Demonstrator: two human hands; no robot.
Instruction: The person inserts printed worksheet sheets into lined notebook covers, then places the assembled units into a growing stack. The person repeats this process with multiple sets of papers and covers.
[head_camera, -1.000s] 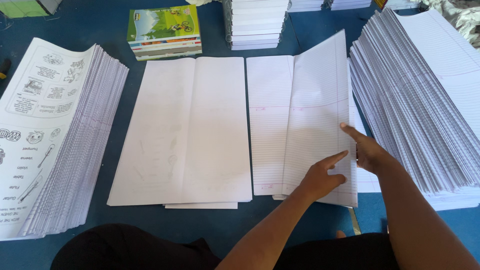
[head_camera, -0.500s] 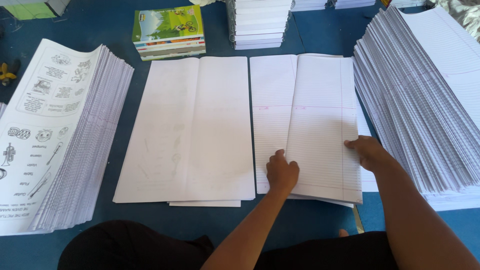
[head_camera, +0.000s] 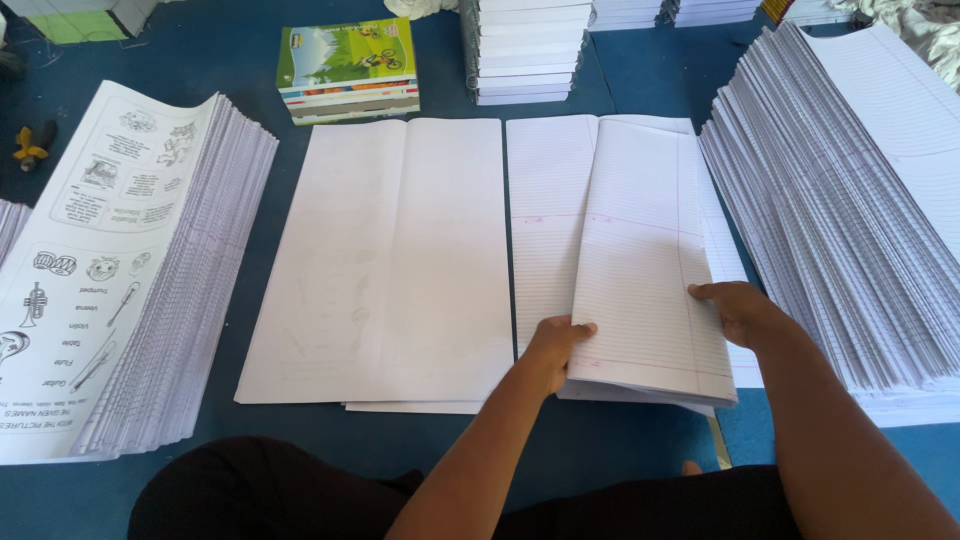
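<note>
Blue table (head_camera: 650, 80), left hand (head_camera: 555, 345), right hand (head_camera: 740, 310) gripping lined sheets (head_camera: 640, 270)

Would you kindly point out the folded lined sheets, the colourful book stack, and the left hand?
folded lined sheets (head_camera: 640, 260), head view, top sheet's middle
colourful book stack (head_camera: 345, 52), head view, top cover
left hand (head_camera: 555, 345), head view, back of hand

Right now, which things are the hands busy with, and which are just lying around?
In use: left hand and right hand on the folded lined sheets.

Lying about: blank sheets, picture-printed stack, tall lined stack, colourful books.
</note>
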